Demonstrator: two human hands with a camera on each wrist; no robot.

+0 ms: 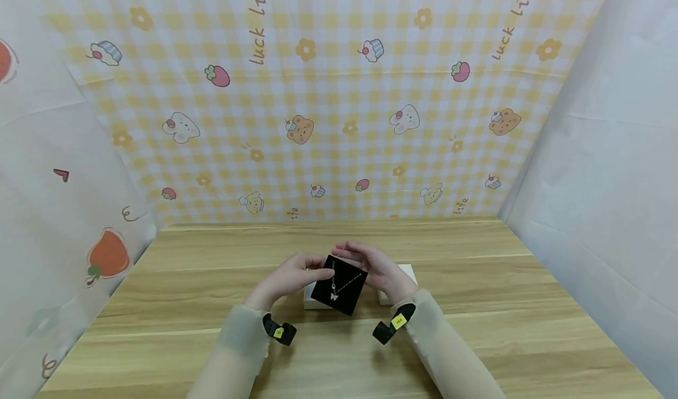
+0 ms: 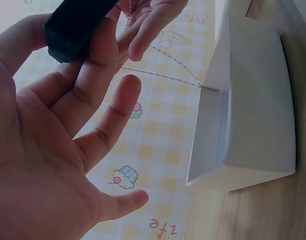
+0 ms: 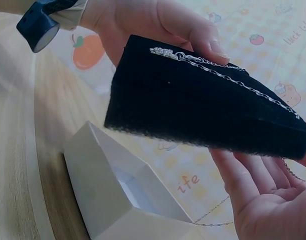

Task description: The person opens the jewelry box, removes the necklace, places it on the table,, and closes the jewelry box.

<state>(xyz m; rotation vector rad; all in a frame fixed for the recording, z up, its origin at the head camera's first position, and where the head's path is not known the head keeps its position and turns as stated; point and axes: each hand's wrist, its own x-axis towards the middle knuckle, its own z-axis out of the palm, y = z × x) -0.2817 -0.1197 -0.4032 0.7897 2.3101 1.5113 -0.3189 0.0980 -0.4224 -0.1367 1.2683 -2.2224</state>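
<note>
My left hand [image 1: 288,278] pinches a square black jewelry pad [image 1: 349,299], thumb on its top face and fingers beneath. Across the pad lies a silver necklace [image 3: 233,81] with a sparkling butterfly pendant [image 1: 334,296]. More of the chain [image 2: 165,78] hangs behind the pad and reaches the rim of an open white box [image 2: 258,110]. My right hand [image 1: 378,269] is at the pad's far right side, its fingers extended and slightly bent. In the right wrist view, the right palm faces up beside the pad's corner.
The box stands on the wood-grain table [image 1: 185,305], partly covered by the pad in the head view. A second white box part [image 1: 408,272] lies behind my right wrist. A yellow checked cloth [image 1: 328,93] hangs at the back, with pale cloth at both sides.
</note>
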